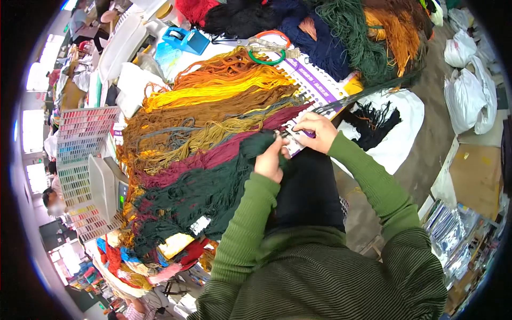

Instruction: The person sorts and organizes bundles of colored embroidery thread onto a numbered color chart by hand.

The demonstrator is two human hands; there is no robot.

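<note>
The grip of your left hand (269, 160) is closed round the gathered end of the dark green yarn (208, 192), whose hank trails away from you across the tabletop (405, 128), just beside the maroon hank (213, 156). The grip of your right hand (316, 131) is a narrow pinch at the near edge of the sample card (314, 80). What sits between those fingertips is too small to tell, though it looks like a few strands drawn from the green bundle.

The step appears to be fixing a green sample to the card's edge. To do it well, keep the left hand close to the card so the strands stay short and taut. Separate only a thin, even tuft. Hold the card flat with the heel of the right hand so it does not lift. Watch that loose maroon threads do not get drawn in with the green. The scissors (269, 49) lie well apart, past the far end of the card.
</note>
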